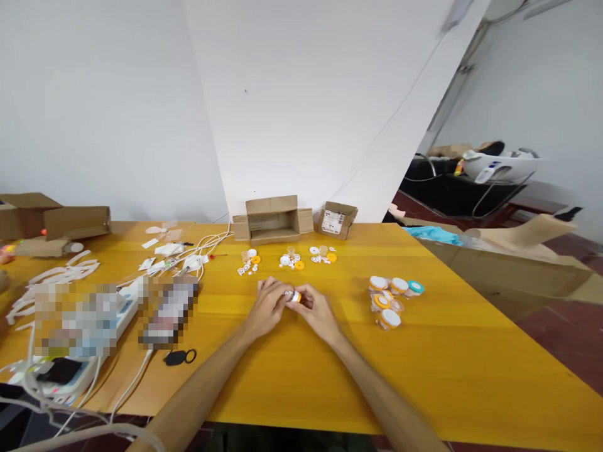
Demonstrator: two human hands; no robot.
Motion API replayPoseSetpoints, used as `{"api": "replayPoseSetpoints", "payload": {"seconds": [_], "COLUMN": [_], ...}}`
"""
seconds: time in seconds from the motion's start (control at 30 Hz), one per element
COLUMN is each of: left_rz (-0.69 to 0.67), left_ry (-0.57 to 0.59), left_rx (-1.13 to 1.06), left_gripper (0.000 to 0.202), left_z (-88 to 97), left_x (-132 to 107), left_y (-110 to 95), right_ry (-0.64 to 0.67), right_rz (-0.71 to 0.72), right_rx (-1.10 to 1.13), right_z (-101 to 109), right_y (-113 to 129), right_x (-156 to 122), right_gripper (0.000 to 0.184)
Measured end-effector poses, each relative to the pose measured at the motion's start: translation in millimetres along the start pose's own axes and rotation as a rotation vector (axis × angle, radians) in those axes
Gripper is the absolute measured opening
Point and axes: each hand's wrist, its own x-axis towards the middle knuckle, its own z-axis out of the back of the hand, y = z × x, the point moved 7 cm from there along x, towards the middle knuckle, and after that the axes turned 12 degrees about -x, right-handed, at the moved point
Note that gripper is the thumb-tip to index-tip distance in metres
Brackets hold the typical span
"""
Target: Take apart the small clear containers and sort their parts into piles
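Observation:
Between my two hands, above the middle of the wooden table [301, 376], is a small round jar [294, 296] with a white and orange lid. My left hand [268, 307] wraps its fingers round the jar's left side. My right hand [316, 309] grips the lid end from the right. Fingers cover most of the jar's body. Just beyond my hands lie three small groups of parts, each with a clear cup [323, 250], white discs [285, 259], dotted white pieces [244, 269] and an orange ring [299, 265].
On the right stand several lidded jars [390, 319], one with a teal lid [415, 287]. An open cardboard box [273, 221] and a smaller box [337, 221] stand by the wall. At left are a phone [169, 311], a power strip [127, 311], cables and a black ring tag [176, 358].

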Motion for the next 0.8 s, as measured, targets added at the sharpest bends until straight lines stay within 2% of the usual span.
{"api": "replayPoseSetpoints", "payload": {"seconds": [0.23, 0.37, 0.57, 0.67, 0.8], "left_rz": [-0.01, 0.008, 0.015, 0.012, 0.012], "left_ry": [-0.031, -0.097, -0.148, -0.139, -0.132], "left_rx": [0.028, 0.041, 0.024, 0.02, 0.008], "left_gripper": [0.033, 0.025, 0.012, 0.012, 0.013], "left_z": [5.6, 9.6, 10.8, 9.9, 9.3], "left_x": [2, 1, 0, 0, 1], "left_y": [-1, 4, 8, 6, 5], "right_ry": [0.01, -0.067, -0.081, -0.12, -0.109], "right_rz": [-0.026, -0.035, -0.011, 0.013, 0.021], "right_rx": [0.047, 0.025, -0.187, -0.284, -0.324], "right_z": [5, 9, 16, 22, 22], "right_y": [-7, -12, -10, -8, -9], "right_x": [4, 4, 4, 4, 5], "right_gripper": [0.035, 0.038, 0.02, 0.018, 0.02]}}
